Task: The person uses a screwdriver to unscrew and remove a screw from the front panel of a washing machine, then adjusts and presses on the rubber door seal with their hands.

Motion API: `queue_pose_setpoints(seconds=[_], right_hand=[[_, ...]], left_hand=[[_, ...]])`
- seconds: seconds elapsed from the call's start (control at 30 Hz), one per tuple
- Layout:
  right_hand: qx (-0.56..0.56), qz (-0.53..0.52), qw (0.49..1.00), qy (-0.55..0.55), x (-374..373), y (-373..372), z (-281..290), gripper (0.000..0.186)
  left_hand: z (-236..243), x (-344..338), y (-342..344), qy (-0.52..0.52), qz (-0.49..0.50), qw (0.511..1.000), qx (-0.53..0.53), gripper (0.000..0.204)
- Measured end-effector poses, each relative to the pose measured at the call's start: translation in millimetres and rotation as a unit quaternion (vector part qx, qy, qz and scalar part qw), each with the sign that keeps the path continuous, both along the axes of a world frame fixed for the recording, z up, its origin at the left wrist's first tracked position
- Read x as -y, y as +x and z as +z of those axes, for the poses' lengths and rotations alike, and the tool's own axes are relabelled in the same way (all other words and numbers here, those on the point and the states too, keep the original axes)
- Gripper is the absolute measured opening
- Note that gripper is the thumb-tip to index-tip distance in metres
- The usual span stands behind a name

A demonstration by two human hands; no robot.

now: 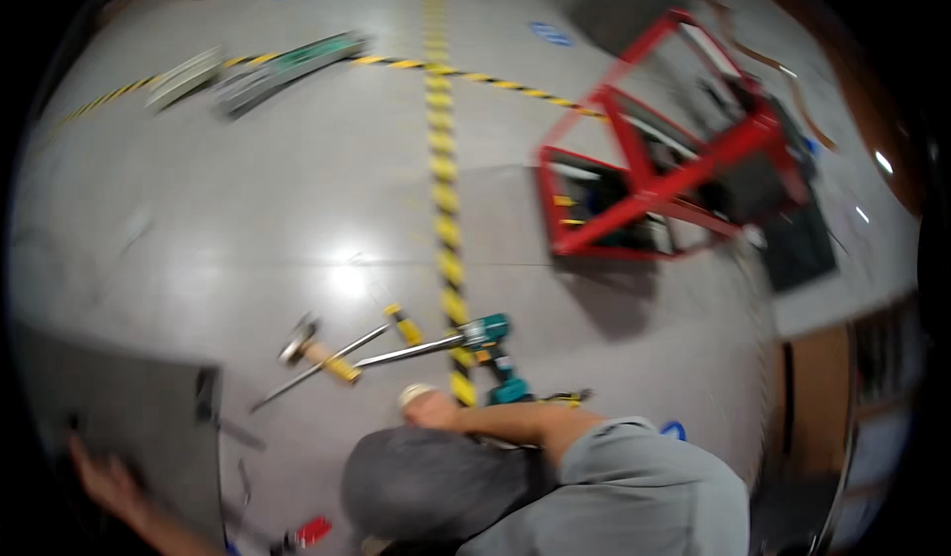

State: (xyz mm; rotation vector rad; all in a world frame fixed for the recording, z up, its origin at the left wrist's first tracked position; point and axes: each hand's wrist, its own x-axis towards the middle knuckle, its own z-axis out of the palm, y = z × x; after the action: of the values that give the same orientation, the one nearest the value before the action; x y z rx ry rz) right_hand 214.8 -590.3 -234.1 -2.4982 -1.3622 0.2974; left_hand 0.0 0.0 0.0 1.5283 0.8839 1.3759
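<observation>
At the lower left, my left hand reaches over a dark grey panel, fingers stretched out and holding nothing I can make out. Blur hides whether it touches the panel. My right hand is out of view. A co-worker in a grey cap and light grey shirt bends in at the lower middle. The co-worker's hand is near a teal cordless power tool with a long silver shaft. Beside it lie a hammer with a yellow handle end, a long metal rod and a yellow-black handled piece.
A red metal frame stands at the upper right. Yellow-black floor tape runs down the middle. Green-grey long parts lie at the upper left. A red-handled item lies near the panel; a brown cabinet stands at the right.
</observation>
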Motion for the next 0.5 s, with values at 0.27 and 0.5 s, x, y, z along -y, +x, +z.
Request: queue_pose_setpoints(seconds=[0.27,0.5], right_hand=[[-0.085,-0.03,0.991,-0.1,13,-11,13,0.026],[-0.19,0.058,0.98,-0.022,-104,-5,150,0.03]], left_hand=[[-2,102,66,-0.122,-0.203,0.936,0.26,0.032],[89,131,57,-0.139,-0.249,0.947,0.146,0.045]])
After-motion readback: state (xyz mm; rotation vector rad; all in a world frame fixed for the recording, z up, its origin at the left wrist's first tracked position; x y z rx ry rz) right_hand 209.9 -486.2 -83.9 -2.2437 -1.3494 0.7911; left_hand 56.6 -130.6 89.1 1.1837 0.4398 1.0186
